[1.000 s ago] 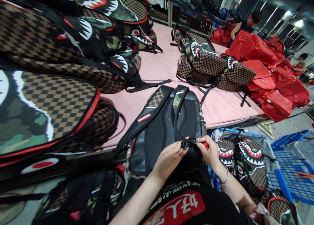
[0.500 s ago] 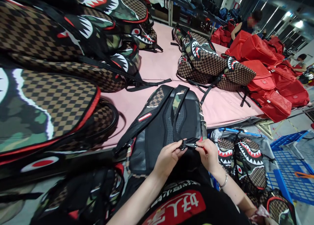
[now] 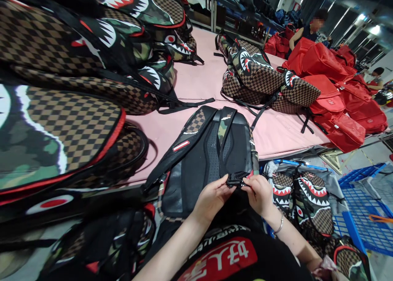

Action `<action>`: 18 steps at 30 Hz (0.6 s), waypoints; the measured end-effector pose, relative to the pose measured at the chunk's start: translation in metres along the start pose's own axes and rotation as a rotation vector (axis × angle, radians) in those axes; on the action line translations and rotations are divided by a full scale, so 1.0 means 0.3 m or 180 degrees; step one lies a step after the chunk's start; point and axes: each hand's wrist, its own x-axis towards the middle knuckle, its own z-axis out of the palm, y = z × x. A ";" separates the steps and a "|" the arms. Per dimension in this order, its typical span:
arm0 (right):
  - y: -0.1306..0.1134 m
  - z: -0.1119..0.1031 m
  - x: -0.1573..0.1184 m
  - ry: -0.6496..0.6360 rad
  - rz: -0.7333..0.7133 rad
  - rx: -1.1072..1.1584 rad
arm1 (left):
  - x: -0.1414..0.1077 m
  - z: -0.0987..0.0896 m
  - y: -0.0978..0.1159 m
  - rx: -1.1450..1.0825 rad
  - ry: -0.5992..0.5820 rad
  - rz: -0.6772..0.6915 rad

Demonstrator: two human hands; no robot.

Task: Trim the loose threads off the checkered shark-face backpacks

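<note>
A backpack [image 3: 196, 187] lies back-side up at the table's near edge, its black padded panel and two shoulder straps showing. Over its lower right part, my left hand [image 3: 213, 197] pinches one end of a short black strap piece [image 3: 236, 182] with what looks like a buckle. My right hand [image 3: 258, 193] pinches the other end, thumb and fingers pressed together. The camouflage-patterned shoulder strap [image 3: 225, 127] runs down toward my hands. Small details between the fingertips are too dark to make out.
Checkered shark-print backpacks [image 3: 89, 129] are piled at the left, and more [image 3: 260, 76] lie across the pink table [image 3: 196, 84]. Red bags [image 3: 331, 93] are heaped at the right, with a person [image 3: 307, 31] behind them. A blue crate [image 3: 359, 211] and bagged backpacks stand below right.
The black strap piece has turned a little between my fingers, and my right fingers have shifted slightly left along it. The camouflage strap moved slightly. The backpack stays put.
</note>
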 end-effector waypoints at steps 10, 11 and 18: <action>-0.014 0.005 -0.004 -0.0085 0.0177 -0.0062 | -0.004 0.015 0.007 0.0066 0.0034 -0.0112; -0.016 0.007 -0.004 -0.0078 0.0184 -0.0066 | -0.005 0.017 0.008 0.0070 0.0029 -0.0090; -0.022 0.017 -0.012 0.0096 0.0244 0.0034 | -0.007 0.027 0.005 0.0059 -0.0067 0.0089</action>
